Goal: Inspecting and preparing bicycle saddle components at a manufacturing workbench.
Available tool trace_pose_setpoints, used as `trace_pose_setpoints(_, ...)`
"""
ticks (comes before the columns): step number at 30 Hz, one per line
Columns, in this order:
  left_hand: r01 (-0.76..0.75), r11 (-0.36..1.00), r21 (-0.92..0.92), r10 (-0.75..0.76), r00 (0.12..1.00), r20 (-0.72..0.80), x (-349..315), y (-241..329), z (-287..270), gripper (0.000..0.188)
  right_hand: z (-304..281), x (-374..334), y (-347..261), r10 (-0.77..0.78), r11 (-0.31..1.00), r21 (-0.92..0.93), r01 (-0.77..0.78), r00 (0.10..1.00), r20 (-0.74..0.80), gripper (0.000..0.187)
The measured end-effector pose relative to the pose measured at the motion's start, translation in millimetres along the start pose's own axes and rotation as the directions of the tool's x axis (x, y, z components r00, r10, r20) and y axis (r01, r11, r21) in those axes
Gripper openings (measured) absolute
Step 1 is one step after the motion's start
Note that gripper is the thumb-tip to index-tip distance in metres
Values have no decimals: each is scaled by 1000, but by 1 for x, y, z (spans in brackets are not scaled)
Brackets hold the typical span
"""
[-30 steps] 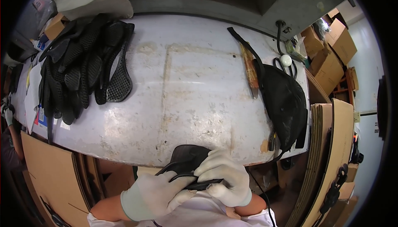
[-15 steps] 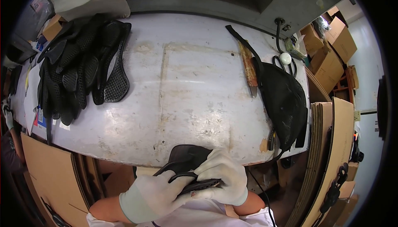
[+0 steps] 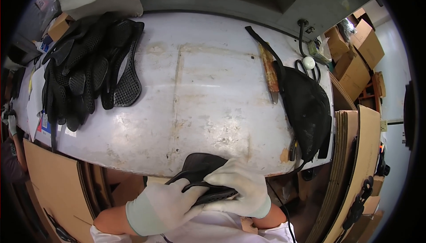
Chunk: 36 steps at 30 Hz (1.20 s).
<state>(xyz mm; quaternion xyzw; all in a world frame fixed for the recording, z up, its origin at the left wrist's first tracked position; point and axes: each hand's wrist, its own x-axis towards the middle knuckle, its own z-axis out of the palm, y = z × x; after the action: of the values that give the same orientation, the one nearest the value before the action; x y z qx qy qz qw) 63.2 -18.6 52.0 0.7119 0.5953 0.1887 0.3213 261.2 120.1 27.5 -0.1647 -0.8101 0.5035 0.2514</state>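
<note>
At the table's near edge I hold a black, flexible padded piece [image 3: 199, 165] with a smooth flared end and a perforated lower layer. My left hand [image 3: 164, 207], in a white glove, grips it from the left, fingers curled over its folded edge. Gloved in white too, my right hand [image 3: 242, 185] pinches its right side, with fingers on top and thumb beneath. The hands partly cover the piece. On the table's left lies a pile of black honeycomb-mesh pieces [image 3: 91, 68], long and rounded at the ends.
To the right lie a black mesh bag-like item [image 3: 306, 107] with a strap and a worn wooden-handled blade [image 3: 269, 72]. A white ball [image 3: 309, 62] sits near black cords. Cardboard sheets [image 3: 368, 154] stand beside the table [image 3: 213, 123]. Another person's gloved hand [image 3: 12, 123] shows far left.
My right hand has shifted slightly on the black padded piece, and its thumb is now tucked further under. The view has moved a little. Both hands keep their hold.
</note>
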Motion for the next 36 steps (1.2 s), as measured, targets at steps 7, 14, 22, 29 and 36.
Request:
trace_pose_setpoints(7,211,964,160,-217,976,17,1,26,2,40,0,1,-3,5,999,-40,-6,1000,-27,48)
trace_pose_setpoints(14,146,891,-430,-199,976,-82,-12,-11,11,46,21,10,9,-67,997,-64,48,934,-352,54)
trace_pose_setpoints(22,-52,89,-995,-229,971,-71,-24,-41,78,59,34,-7,12,-41,895,404,192,934,-354,57)
trace_pose_setpoints(29,-280,514,-810,-46,935,-353,-12,-31,15,59,10,-12,18,-289,908,293,299,954,-79,16)
trace_pose_setpoints(36,-236,677,-697,27,954,-297,-3,-19,5,32,9,-9,16,-311,908,278,313,949,-52,35)
